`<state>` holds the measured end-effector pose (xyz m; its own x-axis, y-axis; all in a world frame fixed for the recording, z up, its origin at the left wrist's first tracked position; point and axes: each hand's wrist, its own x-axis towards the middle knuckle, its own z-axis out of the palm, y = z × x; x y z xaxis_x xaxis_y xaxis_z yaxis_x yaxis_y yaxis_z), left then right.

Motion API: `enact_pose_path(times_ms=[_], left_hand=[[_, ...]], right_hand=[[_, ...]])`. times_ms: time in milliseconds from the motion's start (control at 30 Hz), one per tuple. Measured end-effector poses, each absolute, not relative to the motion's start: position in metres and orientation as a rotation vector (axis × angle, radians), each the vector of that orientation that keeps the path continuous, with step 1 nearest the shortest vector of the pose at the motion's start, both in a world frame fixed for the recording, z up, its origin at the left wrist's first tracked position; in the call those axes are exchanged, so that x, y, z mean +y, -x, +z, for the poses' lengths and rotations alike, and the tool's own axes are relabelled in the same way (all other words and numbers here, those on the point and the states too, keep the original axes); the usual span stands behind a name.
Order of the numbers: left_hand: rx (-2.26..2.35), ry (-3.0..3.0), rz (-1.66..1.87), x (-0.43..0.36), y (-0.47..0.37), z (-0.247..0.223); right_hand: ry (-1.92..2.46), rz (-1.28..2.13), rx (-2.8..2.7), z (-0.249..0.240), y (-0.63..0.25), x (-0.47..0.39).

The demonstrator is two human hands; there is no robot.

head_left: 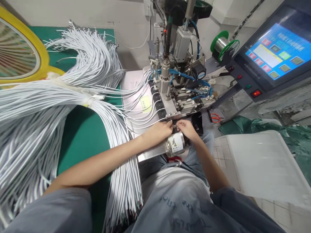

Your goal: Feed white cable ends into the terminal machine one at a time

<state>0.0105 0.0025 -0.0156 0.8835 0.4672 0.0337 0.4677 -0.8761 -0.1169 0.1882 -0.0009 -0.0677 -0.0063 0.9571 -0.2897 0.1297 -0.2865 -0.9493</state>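
At the front of a metal benchtop machine point(167, 85), my left hand point(166, 128) has its fingers bent and pinched together. Facing it, my right hand point(186, 127) is also closed in a pinch, its fingertips almost meeting the left ones at a small metal part. What the fingers hold is too small and covered to make out. Several white cables point(143, 119) run from the left into a row of black slots point(159, 104) just beyond my left hand. Below both hands sits a metal cylinder point(177, 143) with a white label.
Large bundles of white cables point(97, 61) cover the green mat point(82, 136) at left, beside a yellow fan point(45, 55). To the right are a lit control screen point(277, 51), a wire spool point(220, 43), red-handled scissors point(215, 118) and a whitish translucent bin point(264, 165).
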Motion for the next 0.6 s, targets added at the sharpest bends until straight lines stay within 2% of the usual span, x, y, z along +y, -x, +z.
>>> enact_pose_path(times_ms=[333, 600], left_hand=[[-0.984, 2.953, 0.044, -0.003, -0.007, 0.001], [-0.949, 2.993, -0.006, 0.001, -0.005, -0.005]], right_hand=[[1.35, 1.303, -1.436, -0.082, -0.19, -0.004], [1.456, 1.292, -1.241, -0.085, -0.187, -0.009]])
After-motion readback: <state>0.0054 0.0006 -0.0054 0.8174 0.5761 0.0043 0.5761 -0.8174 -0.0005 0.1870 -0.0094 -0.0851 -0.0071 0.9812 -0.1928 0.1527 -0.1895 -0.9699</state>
